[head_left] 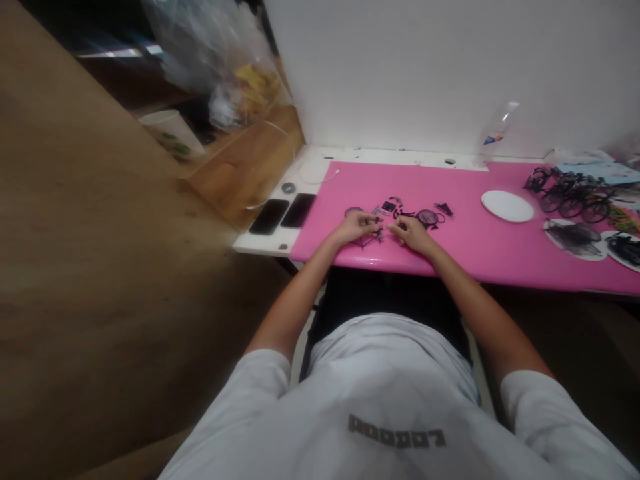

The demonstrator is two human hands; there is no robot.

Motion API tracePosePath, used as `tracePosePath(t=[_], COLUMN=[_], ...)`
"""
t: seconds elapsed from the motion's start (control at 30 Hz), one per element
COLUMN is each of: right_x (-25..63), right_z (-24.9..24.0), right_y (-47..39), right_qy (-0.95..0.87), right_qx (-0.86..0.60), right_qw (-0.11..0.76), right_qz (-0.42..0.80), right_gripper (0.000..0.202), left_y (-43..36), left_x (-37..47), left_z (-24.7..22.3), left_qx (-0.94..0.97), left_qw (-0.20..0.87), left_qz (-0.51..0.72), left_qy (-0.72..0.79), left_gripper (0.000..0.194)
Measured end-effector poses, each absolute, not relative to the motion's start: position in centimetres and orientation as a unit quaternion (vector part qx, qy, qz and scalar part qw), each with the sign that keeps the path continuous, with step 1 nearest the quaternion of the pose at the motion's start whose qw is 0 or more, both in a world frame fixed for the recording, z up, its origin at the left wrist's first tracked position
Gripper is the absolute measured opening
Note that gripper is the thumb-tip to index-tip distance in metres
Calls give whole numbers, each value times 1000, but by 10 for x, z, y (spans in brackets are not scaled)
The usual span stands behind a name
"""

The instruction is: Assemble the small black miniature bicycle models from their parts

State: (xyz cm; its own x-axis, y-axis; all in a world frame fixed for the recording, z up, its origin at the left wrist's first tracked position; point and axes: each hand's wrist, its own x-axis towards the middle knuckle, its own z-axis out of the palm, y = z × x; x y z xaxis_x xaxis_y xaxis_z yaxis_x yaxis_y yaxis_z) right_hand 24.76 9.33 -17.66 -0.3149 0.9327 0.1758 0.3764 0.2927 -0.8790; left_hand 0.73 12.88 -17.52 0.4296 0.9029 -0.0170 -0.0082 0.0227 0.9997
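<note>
Over the pink mat, my left hand (354,227) is closed in a pinch on a small dark model bicycle part (378,220). Thin dark frame-like pieces (369,243) show just below those fingers. My right hand (411,233) faces it a short gap away, thumb and fingers pressed together; what it pinches is too small to make out. Beyond the hands lie a small black square piece (389,207), a spoked toy wheel (428,217) and a dark elongated piece (444,210). Another wheel (353,211) is partly covered by my left hand.
Two phones (299,211) rest left of the pink mat (320,247). On the right are a white plate (508,206), several model bicycles (570,193) and a plate of dark wheels (573,239). A clear bottle (500,130) stands by the white wall. A wooden panel (100,200) borders the left.
</note>
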Motion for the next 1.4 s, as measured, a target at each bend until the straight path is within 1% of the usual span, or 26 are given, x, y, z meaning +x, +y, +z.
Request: tracePosePath(t=[0.17, 0.5, 0.73, 0.97, 1.17, 1.4], right_x=[247, 246, 246, 246, 246, 246], right_z=[-176, -174, -177, -175, -175, -178], right_y=[94, 92, 94, 93, 94, 93], right_qy=[-720, -729, -728, -734, -738, -730], right_qx=[-456, -455, -464, -463, -462, -464], right_qw=[364, 361, 355, 353, 350, 356], right_qz=[375, 363, 359, 349, 344, 353], right_gripper=[49, 47, 50, 49, 50, 53], left_y=[128, 130, 130, 129, 132, 133], left_x=[7, 6, 7, 7, 5, 4], left_z=[-174, -176, -175, -175, -180, -182], left_qx=[589, 595, 589, 594, 604, 600], left_qw=[614, 602, 608, 606, 606, 610], left_qz=[376, 377, 380, 376, 378, 382], left_qy=[367, 375, 373, 372, 354, 349], left_gripper=[42, 39, 43, 40, 47, 49])
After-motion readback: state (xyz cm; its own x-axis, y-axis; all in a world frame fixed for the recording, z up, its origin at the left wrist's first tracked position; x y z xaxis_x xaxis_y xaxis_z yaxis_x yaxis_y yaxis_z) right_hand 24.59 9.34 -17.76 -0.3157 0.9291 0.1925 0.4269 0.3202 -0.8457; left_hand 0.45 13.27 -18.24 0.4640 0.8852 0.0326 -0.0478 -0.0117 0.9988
